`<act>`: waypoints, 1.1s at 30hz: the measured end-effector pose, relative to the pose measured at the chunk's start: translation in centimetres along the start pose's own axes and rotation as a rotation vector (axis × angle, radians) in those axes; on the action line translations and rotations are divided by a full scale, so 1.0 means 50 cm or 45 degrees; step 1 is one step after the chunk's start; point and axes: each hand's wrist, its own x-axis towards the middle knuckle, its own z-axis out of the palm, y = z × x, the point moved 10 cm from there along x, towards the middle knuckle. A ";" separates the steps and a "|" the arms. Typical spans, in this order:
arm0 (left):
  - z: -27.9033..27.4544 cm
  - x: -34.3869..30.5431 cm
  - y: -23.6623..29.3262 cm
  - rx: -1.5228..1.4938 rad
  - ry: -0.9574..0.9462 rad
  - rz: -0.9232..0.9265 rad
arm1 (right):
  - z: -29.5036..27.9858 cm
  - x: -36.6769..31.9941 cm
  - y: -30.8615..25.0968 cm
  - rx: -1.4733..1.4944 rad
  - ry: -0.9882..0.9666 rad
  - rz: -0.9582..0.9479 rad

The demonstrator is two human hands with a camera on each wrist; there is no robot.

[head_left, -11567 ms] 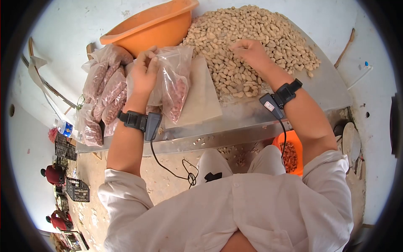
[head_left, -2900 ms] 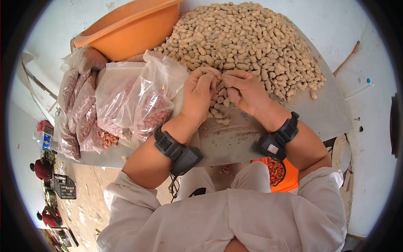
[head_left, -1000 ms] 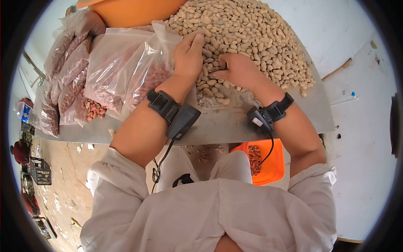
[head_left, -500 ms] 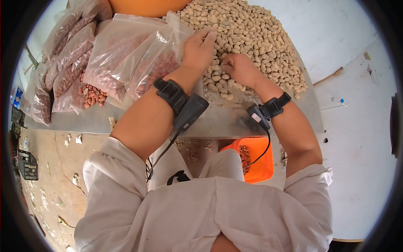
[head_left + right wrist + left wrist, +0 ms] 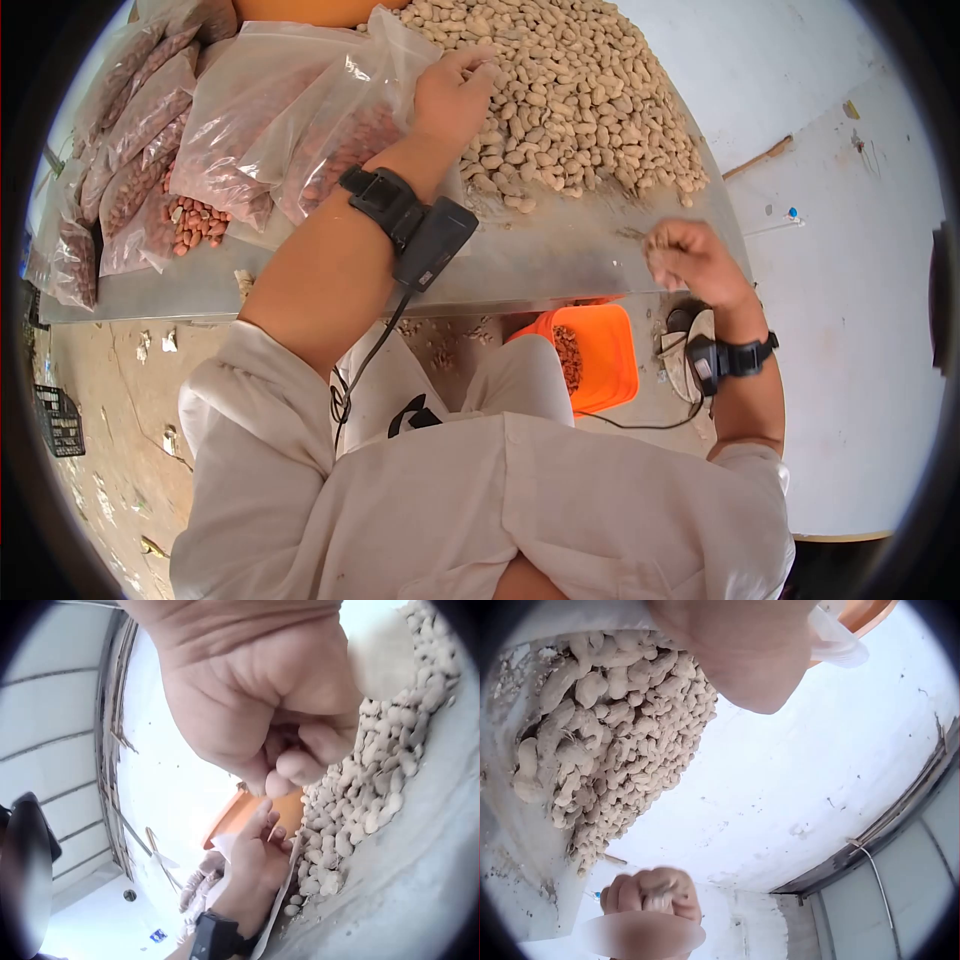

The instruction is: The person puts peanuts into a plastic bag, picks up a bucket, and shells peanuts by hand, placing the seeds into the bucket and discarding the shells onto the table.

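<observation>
My left hand [image 5: 455, 98] lies over the left edge of the unshelled peanut pile [image 5: 580, 100], beside a clear bag [image 5: 350, 150] with reddish kernels; its fingers are loosely bent. In the right wrist view the left hand [image 5: 259, 859] shows no object in its fingers. Blurred, my right hand [image 5: 692, 262] hangs at the table's right front edge, away from the pile. The right wrist view shows the curled fingers of the right hand [image 5: 262, 697]; whether something small is inside cannot be told.
Several filled bags [image 5: 150, 150] lie at the left, with loose kernels [image 5: 200, 225] by them. An orange basin [image 5: 310, 10] stands behind. Below the metal table's front edge [image 5: 560, 290] is an orange container [image 5: 605, 350] with reddish bits. A white wall [image 5: 850, 330] rises at the right.
My right hand has left the pile and moved right, towards the table's front edge. My left hand stays by the pile's left side. Earlier, both hands met above the peanuts.
</observation>
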 end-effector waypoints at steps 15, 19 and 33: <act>0.027 -0.010 -0.013 -0.058 -0.126 -0.009 | -0.147 -0.228 0.436 -0.856 0.268 0.611; 0.052 -0.025 0.020 0.074 -0.254 0.136 | -0.168 -0.159 0.224 -0.437 0.369 0.399; 0.124 -0.080 0.038 0.729 -0.645 0.343 | -0.314 0.279 0.002 -0.732 0.583 -0.067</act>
